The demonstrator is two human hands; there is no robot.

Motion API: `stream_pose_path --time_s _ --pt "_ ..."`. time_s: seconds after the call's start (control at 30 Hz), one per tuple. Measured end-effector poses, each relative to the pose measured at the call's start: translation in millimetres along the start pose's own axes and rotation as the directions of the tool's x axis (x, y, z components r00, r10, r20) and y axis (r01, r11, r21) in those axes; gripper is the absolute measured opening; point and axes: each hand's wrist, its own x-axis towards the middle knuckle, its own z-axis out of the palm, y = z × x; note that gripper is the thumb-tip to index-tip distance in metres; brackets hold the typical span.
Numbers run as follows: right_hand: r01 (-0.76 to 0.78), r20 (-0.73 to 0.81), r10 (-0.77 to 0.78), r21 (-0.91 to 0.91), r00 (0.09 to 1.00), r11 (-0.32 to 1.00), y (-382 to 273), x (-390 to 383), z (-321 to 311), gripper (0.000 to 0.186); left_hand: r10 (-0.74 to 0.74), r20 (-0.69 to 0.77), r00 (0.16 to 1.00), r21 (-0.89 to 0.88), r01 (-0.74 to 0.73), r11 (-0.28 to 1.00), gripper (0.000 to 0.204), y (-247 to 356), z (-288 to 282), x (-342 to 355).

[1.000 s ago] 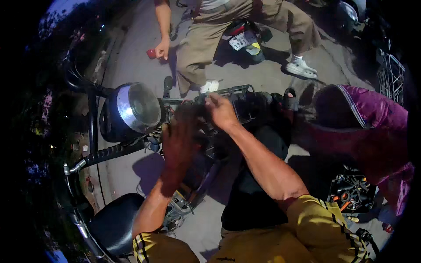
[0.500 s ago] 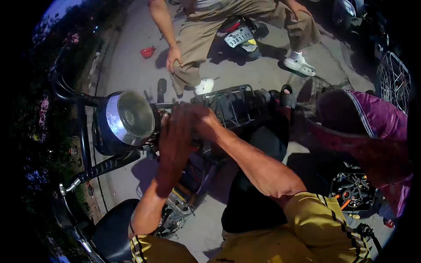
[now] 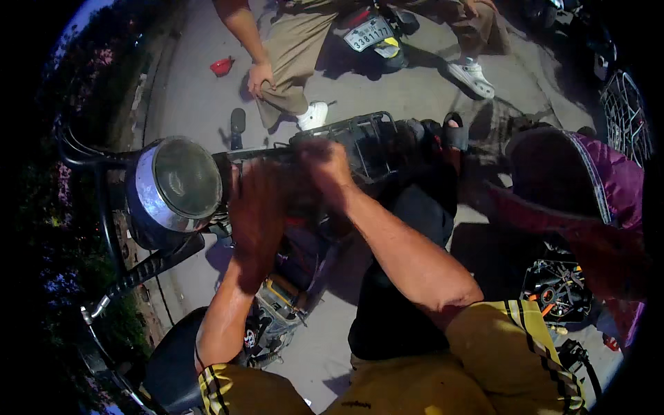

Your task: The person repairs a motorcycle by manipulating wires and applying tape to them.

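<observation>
Both my hands are at the middle of a black two-wheeler that lies or stands in front of me. My right hand (image 3: 325,166) is curled closed over the frame beside a black metal rack (image 3: 377,149). Whatever its fingers may hold is hidden. Just left of it, my left hand (image 3: 257,207) is smeared by motion and in shadow, so its fingers cannot be read. A round lamp-like housing (image 3: 185,178) with a shiny rim and a dull face sits left of my left hand. Black handlebars (image 3: 107,200) curve beyond it.
Facing me is a person in tan trousers (image 3: 294,59) and white clogs, with a plated motorbike (image 3: 373,41) behind. Purple cloth (image 3: 615,173) and a tool case (image 3: 557,294) lie right. A black seat (image 3: 173,360) is lower left; a red object (image 3: 221,66) lies farther off.
The view has shifted, so the round housing and handlebars sit farther left. My hands have moved slightly apart, the right one now more tightly curled.
</observation>
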Motion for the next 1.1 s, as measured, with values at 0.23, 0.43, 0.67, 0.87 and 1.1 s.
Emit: stream_pose_path --time_s 0.23,0.43,0.67,0.87,1.1 --pt "0.314 0.091 -0.301 -0.211 0.949 0.926 13.3 -14.9 23.8 0.024 -0.028 0.061 0.998 -0.038 0.030 0.999 0.045 -1.9 2.5 4.7" --pt "0.434 0.268 -0.364 -0.285 0.892 0.855 11.2 11.8 23.8 0.024 -0.013 -0.016 1.000 0.013 0.013 1.000 0.043 1.6 -4.9 -4.4" --pt "0.513 0.299 -0.427 -0.336 0.853 0.790 -6.5 -11.4 18.1 0.036 -0.023 0.012 1.000 -0.348 0.026 0.937 0.054 46.1 -48.1 -73.0" --pt "0.473 0.421 -0.309 -0.369 0.853 0.800 -25.4 -29.6 12.0 0.053 -0.211 0.044 0.976 -0.208 0.216 0.954 0.045 29.9 -60.5 -94.3" --pt "0.364 0.526 -0.189 -0.252 0.829 0.896 -38.4 -39.1 5.7 0.069 -0.136 -0.010 0.991 -0.300 0.127 0.946 0.060 9.4 -55.6 -77.3"
